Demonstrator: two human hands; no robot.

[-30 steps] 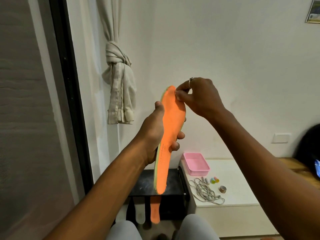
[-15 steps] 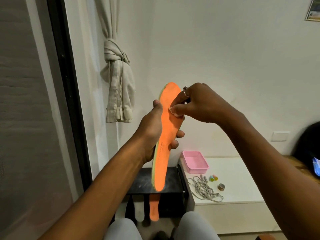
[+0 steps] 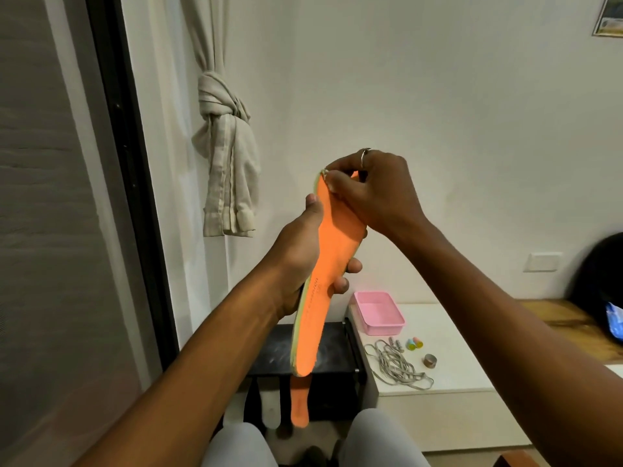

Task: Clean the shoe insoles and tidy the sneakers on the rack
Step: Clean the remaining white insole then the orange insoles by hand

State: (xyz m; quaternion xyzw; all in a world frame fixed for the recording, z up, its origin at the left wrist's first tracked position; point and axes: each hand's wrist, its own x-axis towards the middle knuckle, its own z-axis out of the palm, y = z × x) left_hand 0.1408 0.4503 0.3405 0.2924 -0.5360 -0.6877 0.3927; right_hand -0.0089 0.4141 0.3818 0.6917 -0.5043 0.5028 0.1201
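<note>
My left hand (image 3: 300,261) grips the orange insole (image 3: 333,244) upright by its middle, in front of the black rack (image 3: 269,358); my right hand (image 3: 374,193) pinches its top edge. Its printed lettering is unreadable.

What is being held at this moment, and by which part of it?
The orange insole, roughly upright. The left hand grips it around its middle, and the right hand pinches its upper edge.

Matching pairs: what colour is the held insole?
Orange face, pale yellow-green edge on the insole; head view.
</note>
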